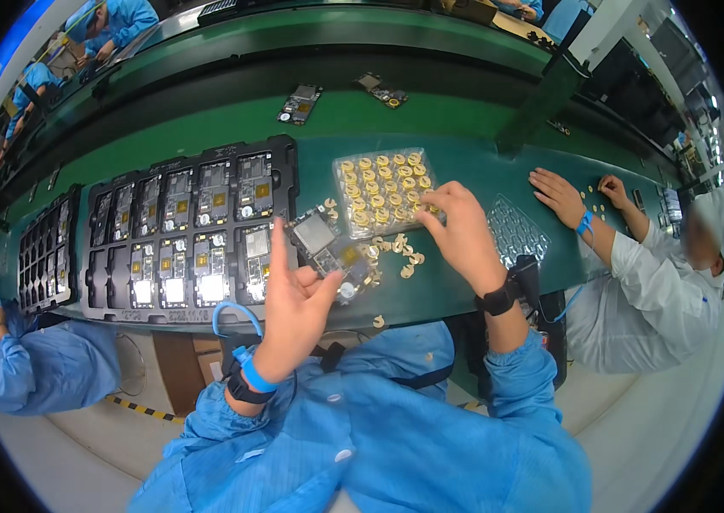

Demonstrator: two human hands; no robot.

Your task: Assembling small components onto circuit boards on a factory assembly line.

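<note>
My left hand (298, 312) grips a circuit board (317, 235) by its edges, between the forefinger and the thumb. The board carries a large silver shield and is tilted over the table. My right hand (463, 227) is at the right side of a clear tray (357, 229) that holds rows of round gold-coloured discs. Its thumb and forefinger are pinched together at the tray's edge; what is between them, if anything, is too small to make out. Several loose pale crescent-shaped pieces (407, 267) lie on the table below the tray.
A black tray (109, 256) of circuit boards stands at left, another black tray (69, 286) beyond it. Two more boards (299, 104) lie at the back. At right, a co-worker's hand (560, 197) rests beside an empty clear blister tray (516, 231). A post (541, 107) rises behind.
</note>
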